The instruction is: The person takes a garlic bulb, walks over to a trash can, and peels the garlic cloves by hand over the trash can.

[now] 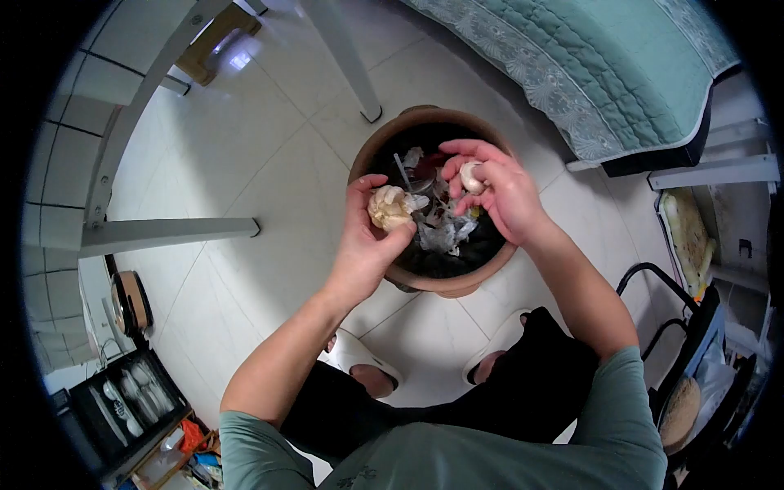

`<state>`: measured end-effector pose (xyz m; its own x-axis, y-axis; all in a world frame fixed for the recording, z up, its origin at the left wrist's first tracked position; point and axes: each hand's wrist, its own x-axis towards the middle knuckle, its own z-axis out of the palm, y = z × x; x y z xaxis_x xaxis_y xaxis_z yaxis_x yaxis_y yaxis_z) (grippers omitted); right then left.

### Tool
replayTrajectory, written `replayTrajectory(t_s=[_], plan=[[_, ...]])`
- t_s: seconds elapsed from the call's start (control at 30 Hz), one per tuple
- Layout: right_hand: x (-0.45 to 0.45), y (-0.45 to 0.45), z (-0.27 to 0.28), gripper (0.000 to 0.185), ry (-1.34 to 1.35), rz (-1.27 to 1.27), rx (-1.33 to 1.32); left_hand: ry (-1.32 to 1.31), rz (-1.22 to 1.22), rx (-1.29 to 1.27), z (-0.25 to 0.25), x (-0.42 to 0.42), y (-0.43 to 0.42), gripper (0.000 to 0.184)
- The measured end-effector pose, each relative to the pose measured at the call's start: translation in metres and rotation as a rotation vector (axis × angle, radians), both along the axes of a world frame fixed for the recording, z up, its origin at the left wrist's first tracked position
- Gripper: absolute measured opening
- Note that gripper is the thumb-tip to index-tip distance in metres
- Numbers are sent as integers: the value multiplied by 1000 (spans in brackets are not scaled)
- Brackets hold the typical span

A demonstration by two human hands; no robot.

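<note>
Over a round brown bin (459, 282) with a dark lining, my left hand (364, 237) grips a pale garlic bulb (391, 208) between thumb and fingers. To its right, my right hand (504, 189) holds a smaller white garlic clove (471, 177) with the thumb and fingertips. The two hands are apart. Below them in the bin lie crumpled clear plastic (443, 233), papery scraps and something dark red. My right fingers hide part of the bin's contents.
White table legs (175, 237) stand at the left, and a bed with a green quilt (604, 77) is at the upper right. White slippers (359, 356) are just below the bin. A black-framed chair (682, 343) stands lower right, and a cutlery tray (122, 404) lower left.
</note>
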<state>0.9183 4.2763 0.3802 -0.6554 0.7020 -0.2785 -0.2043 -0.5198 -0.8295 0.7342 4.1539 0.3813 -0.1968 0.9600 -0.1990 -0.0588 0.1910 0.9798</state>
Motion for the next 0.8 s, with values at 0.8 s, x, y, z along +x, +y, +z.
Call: replayTrajectory(t_s=[0.8], plan=[[-22,-29,-21,19,-289,46,990,-71,-212,-56,16,7,-1,76]])
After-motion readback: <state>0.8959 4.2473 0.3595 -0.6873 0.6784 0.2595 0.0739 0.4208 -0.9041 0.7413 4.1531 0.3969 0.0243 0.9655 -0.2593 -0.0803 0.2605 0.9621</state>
